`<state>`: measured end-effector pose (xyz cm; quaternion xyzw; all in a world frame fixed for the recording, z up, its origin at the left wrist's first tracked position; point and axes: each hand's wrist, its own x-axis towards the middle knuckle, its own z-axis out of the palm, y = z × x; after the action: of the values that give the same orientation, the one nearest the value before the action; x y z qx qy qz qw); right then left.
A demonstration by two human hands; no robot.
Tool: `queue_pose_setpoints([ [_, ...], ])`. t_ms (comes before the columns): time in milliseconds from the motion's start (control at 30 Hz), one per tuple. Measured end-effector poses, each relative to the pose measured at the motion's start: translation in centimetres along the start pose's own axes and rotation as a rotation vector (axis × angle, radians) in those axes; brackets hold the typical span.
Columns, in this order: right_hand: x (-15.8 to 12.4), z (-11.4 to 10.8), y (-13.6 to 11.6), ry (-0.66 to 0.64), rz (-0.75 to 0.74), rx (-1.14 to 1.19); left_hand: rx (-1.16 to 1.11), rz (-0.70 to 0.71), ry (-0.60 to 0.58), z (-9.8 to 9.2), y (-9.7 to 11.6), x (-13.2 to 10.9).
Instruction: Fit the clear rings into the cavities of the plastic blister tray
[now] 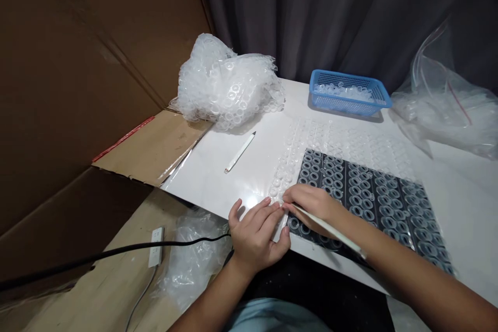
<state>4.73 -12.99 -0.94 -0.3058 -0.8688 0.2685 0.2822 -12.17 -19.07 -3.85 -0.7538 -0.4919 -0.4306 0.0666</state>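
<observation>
My right hand is closed round a slim white pen-like stick, whose back end points toward my forearm. The stick's tip is hidden by my fingers, low over a clear plastic sheet of small round pieces. Beside it, my left hand lies with fingers spread on the sheet's near left edge, its fingertips close to the right hand's. Partly under my right wrist is a black sheet bearing rows of clear rings. Another white pen-like tool lies on the white table.
A heap of clear ring sheets stands at the back left. Behind the sheets is a blue basket with small clear pieces. A clear zip bag lies at right. Below left are a power strip, black cable and cardboard.
</observation>
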Motion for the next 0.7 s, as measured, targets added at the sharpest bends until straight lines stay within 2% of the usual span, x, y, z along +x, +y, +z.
queue_pose_setpoints([
  [100,0.0,0.2,0.0,0.009,-0.03,-0.029,-0.004,0.005,0.003,0.0,0.0,0.1],
  [267,0.3,-0.4,-0.4,0.005,0.009,0.024,0.004,-0.002,0.003,-0.1,0.1,0.2],
  [400,0.9,-1.7,-0.7,-0.103,0.173,0.115,0.013,-0.013,-0.007,-0.1,0.2,0.2],
  [533,1.6,-2.5,-0.4,-0.129,0.393,0.291,0.02,-0.008,0.007,0.0,0.1,0.0],
  [700,1.7,-2.3,0.3,-0.117,0.434,0.367,0.006,-0.007,0.023,0.2,-0.2,-0.2],
])
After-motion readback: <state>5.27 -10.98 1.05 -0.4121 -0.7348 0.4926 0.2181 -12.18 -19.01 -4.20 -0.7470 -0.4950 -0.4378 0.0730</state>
